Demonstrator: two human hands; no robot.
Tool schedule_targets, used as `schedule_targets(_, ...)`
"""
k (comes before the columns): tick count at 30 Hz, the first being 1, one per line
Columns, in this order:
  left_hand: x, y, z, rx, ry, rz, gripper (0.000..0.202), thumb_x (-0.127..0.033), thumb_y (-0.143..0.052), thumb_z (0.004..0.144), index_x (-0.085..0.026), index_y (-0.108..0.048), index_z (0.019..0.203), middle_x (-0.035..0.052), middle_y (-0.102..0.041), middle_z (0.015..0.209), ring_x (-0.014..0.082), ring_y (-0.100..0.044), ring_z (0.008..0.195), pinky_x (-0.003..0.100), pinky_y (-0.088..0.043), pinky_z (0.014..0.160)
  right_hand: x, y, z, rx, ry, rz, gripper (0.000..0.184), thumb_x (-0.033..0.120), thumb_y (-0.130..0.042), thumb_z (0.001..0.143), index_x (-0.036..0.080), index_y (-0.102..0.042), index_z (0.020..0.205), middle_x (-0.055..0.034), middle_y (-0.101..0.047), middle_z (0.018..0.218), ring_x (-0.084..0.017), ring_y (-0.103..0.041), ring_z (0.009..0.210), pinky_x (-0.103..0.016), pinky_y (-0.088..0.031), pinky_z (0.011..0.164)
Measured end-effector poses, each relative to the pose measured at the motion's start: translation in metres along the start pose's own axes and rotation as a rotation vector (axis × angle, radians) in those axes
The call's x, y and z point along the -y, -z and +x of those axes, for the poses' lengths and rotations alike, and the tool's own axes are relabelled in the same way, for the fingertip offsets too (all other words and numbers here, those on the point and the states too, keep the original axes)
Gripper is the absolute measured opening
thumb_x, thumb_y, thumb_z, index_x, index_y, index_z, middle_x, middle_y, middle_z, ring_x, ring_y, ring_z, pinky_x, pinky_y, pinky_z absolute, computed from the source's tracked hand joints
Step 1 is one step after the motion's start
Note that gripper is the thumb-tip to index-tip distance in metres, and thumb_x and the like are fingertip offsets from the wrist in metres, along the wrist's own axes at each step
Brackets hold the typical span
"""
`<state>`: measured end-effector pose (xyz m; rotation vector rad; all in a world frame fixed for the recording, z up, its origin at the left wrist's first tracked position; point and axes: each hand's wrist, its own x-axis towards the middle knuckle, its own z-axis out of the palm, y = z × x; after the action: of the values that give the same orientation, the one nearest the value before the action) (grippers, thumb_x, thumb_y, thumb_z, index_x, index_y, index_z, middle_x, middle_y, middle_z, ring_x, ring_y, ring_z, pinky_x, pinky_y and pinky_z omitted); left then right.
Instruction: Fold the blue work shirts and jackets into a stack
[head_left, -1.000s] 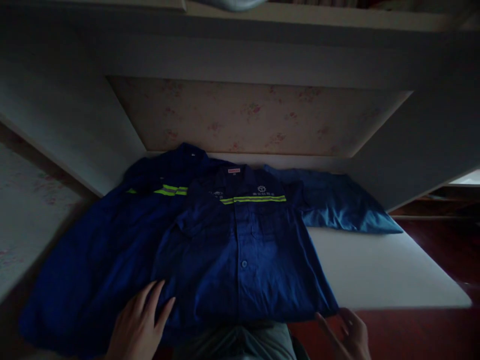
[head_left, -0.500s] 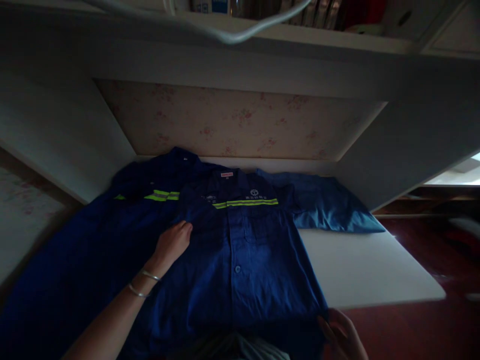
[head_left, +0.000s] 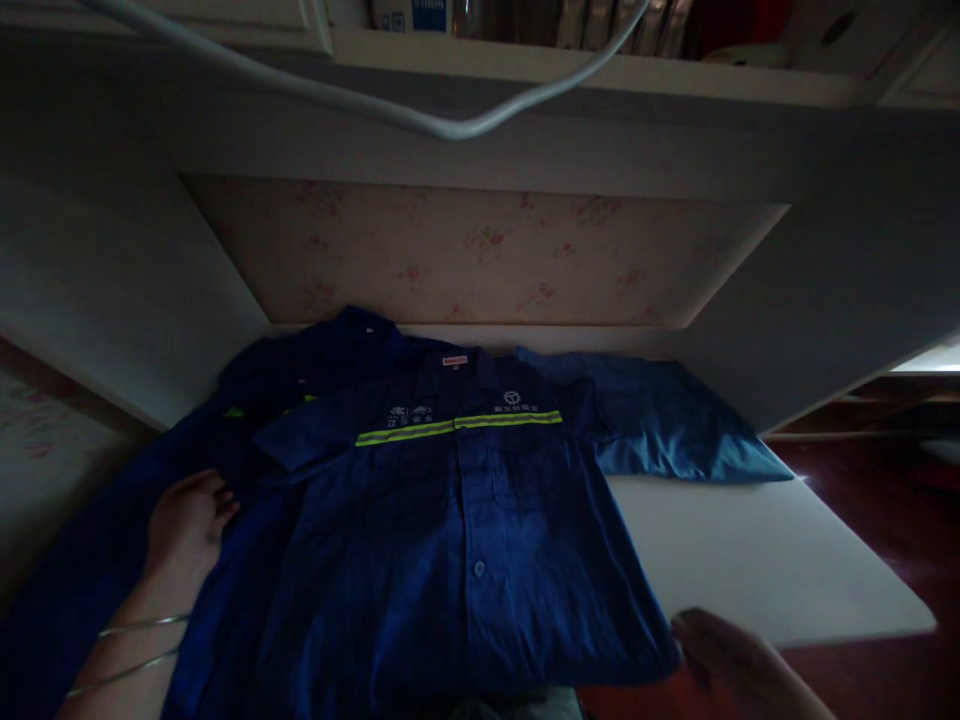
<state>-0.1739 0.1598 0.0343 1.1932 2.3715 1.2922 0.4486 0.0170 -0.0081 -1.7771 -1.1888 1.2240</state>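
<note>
A dark blue work shirt with a yellow-green reflective stripe lies face up, spread on the white desk. Under it on the left lies a second dark blue garment. My left hand, bracelets on the wrist, rests at the shirt's left side with fingers curled on the cloth near the sleeve. My right hand is blurred at the shirt's lower right corner, by the desk's front edge; its fingers do not show clearly.
A lighter blue sleeve or garment lies at the back right of the desk. Floral wallpaper backs the recess under a shelf. A white cable hangs across the top. Dark red floor shows on the right.
My left hand has moved left from the shirt's chest to its left side, and the shirt's left shoulder and sleeve are now spread out. The right hand stays at the lower right corner.
</note>
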Motion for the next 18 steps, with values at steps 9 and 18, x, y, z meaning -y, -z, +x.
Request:
schedule_targets(9,-0.069,-0.106,-0.026,0.409,-0.601,0.389,0.053,-0.044,-0.032,0.097,-0.01,-0.054,0.132,0.0175,-0.059,0.135,0.027,-0.059,0.122,0.041,-0.045,0.106,0.099,0.0,0.211,-0.448,0.041,-0.216,0.062,0.063,-0.064,0.076,0.016,-0.064,0.117,-0.0165,-0.07,0.113,-0.03,-0.068,0.1,-0.039,-0.056,0.078)
schedule_targets(18,-0.01,-0.116,0.035,0.538,-0.612,0.673,0.058,-0.051,-0.032,0.097,-0.021,-0.055,0.141,0.0108,-0.045,0.154,0.0334,-0.039,0.143,0.06,-0.028,0.116,0.094,-0.008,0.29,-0.336,-0.05,-0.421,0.039,0.045,-0.073,0.073,0.018,-0.074,0.101,-0.0107,-0.076,0.091,-0.029,-0.072,0.091,-0.034,-0.056,0.074)
